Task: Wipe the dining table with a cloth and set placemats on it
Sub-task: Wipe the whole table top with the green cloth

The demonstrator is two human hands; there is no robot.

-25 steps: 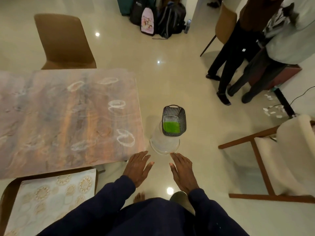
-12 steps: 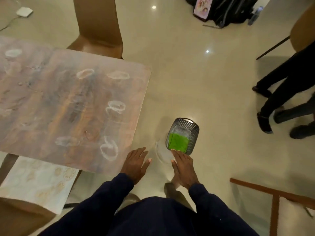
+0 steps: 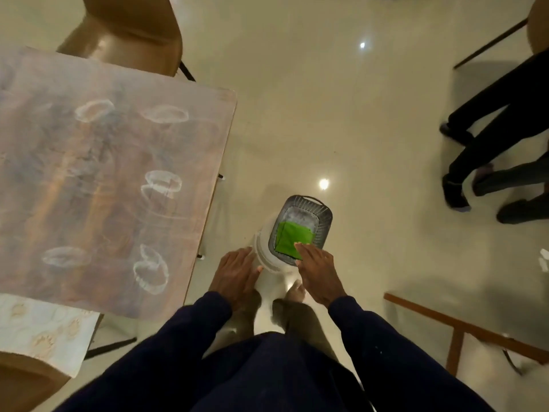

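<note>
**Desk:** What is on your feed?

**Operator:** I see a rectangular dining table [image 3: 104,173] filling the left of the frame. Its top is a streaky brown wood grain, smeared with chalky white ring marks [image 3: 162,181]. Just right of its edge, at lower centre, a dark slatted plastic basket [image 3: 322,215] with a loop handle sits on a round white bucket [image 3: 261,258]. The bucket stands on a glossy cream floor [image 3: 356,129].

**Desk:** And the cloth?

**Operator:** A flat, folded, bright green cloth [image 3: 289,237] lies in the basket's near half. At lower left I see a pale placemat [image 3: 44,337] with beige round motifs, lying on a brown chair seat [image 3: 23,379].

**Desk:** The hands?

**Operator:** The right hand [image 3: 319,270] is flat, its fingers [image 3: 306,251] straight and close together. Their tips rest on the cloth's near edge and grip nothing. The left hand [image 3: 236,273] has straight, loosely spread fingers and holds nothing. It is just beside the bucket's left rim, and I cannot tell whether it touches.
</note>
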